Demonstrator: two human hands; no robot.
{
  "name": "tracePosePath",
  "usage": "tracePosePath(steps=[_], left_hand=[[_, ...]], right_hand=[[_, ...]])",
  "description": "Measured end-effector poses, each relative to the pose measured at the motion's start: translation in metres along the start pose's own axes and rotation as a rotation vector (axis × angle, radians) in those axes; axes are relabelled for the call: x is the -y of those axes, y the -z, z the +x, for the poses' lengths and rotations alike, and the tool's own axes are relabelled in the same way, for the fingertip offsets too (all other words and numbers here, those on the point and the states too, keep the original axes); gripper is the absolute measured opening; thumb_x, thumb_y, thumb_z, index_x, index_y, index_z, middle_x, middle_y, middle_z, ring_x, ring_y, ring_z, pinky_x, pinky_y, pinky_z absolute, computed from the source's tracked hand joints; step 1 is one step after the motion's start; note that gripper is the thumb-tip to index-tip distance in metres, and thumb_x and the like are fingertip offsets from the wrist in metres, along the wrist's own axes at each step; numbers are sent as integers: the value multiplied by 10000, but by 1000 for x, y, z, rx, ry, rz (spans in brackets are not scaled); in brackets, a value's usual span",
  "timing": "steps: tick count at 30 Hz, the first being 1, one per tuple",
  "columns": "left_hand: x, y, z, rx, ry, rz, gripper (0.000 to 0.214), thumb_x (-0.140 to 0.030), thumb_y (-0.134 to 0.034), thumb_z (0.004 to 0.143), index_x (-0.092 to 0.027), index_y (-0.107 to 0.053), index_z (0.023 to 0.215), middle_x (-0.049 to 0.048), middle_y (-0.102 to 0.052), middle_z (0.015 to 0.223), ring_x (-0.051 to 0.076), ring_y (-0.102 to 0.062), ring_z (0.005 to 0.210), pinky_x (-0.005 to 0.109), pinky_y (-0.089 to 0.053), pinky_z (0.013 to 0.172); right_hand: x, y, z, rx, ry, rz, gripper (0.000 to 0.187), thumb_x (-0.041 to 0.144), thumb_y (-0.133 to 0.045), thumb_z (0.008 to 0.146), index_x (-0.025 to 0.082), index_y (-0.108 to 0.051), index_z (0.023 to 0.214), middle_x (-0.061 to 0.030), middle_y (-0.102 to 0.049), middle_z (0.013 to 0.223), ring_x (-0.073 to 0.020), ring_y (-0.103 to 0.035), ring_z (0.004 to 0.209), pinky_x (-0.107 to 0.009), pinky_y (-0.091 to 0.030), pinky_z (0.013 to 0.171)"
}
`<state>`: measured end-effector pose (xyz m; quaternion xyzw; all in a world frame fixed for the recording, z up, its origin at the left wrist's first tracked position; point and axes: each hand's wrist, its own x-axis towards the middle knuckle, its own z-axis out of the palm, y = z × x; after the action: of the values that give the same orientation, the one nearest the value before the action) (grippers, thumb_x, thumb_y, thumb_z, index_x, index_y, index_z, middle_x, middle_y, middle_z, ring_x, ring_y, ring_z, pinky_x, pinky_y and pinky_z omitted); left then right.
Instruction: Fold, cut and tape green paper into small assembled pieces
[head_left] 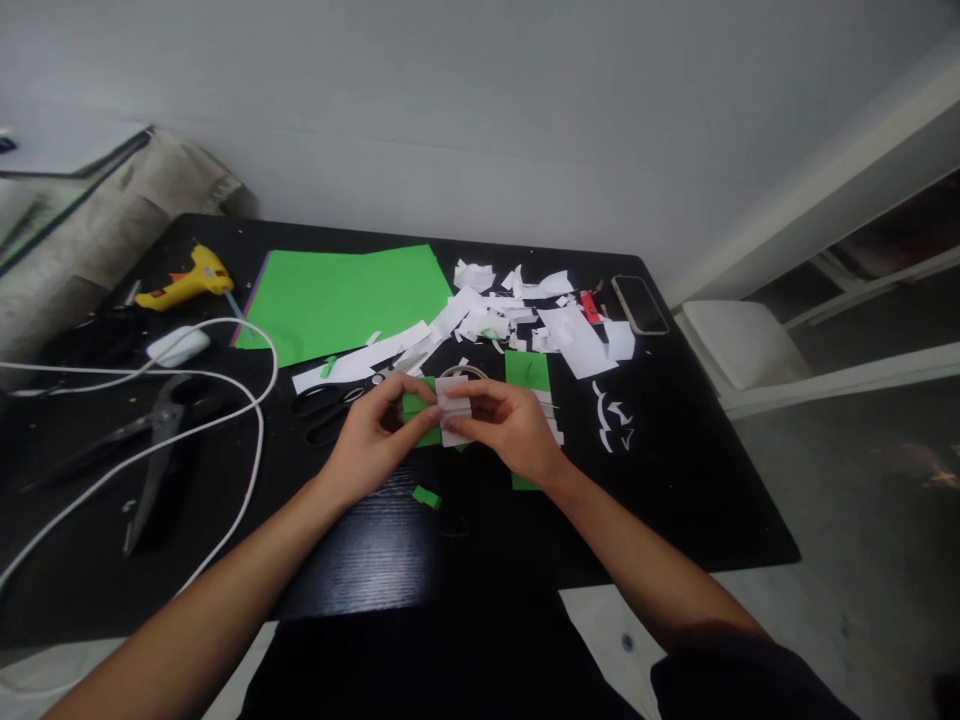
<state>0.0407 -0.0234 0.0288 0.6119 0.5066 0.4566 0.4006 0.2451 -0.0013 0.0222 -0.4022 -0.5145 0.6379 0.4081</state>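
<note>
Between thumb and fingers, my left hand [379, 430] pinches a small green paper piece [420, 408] at the middle of the table. My right hand [510, 420] grips a small white paper piece [454, 410] that lies against the green one. Behind the hands shows part of a tape roll [465, 370]. A green paper strip [529, 372] with white bands lies partly under my right hand. Black-handled scissors [322, 405] rest beside my left hand. Nearer to me lies a small green scrap [427, 497].
A large green sheet [352, 295] lies at the back, with white paper scraps [487, 315] heaped beside it. A yellow glue gun [191, 280], a white cable [259, 400] and large shears [154, 440] occupy the left. A phone [640, 305] lies near the right edge.
</note>
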Motion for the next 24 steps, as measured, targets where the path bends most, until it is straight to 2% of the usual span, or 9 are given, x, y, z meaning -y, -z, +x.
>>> tracePosePath(steps=[7,13,16,21,24], left_hand=[[4,-2,2,-24,-33,-1,94,-314,-789,882,-236,-740,896,24,-716,852,160,-575,726,295,-397,607],[1,-2,1,-72,17,-26,155,-320,-848,831,-231,-759,922,-9,-643,746,111,-418,566,268,-310,513],[1,-2,2,-74,18,-43,157,-317,-845,832,-232,-778,946,4,-662,768,120,-463,594,262,-309,512],[1,-3,1,-51,28,-76,198,-298,-844,830,-233,-763,998,3,-678,798,122,-515,610,259,-365,534],[1,-3,1,-47,41,-139,238,-280,-852,819,-228,-721,1010,7,-695,838,138,-588,660,265,-437,574]], right_hand=[[1,-2,-2,-2,49,-11,338,316,-965,742,272,-855,1059,-38,-849,1057,-237,-805,1002,-466,-669,1008],[-1,-3,-2,-20,32,10,360,300,-969,731,305,-848,1070,-12,-838,1055,-214,-796,956,-448,-677,983],[-3,-4,-1,-32,26,18,392,317,-981,714,292,-843,1080,-13,-832,1007,-219,-794,944,-460,-679,974],[-2,-5,-2,-32,66,40,418,305,-977,726,292,-817,1112,-12,-833,1056,-223,-796,1010,-447,-673,993],[1,-5,-3,-39,104,19,516,305,-969,743,310,-770,1219,-5,-827,1068,-226,-795,1021,-438,-676,977]])
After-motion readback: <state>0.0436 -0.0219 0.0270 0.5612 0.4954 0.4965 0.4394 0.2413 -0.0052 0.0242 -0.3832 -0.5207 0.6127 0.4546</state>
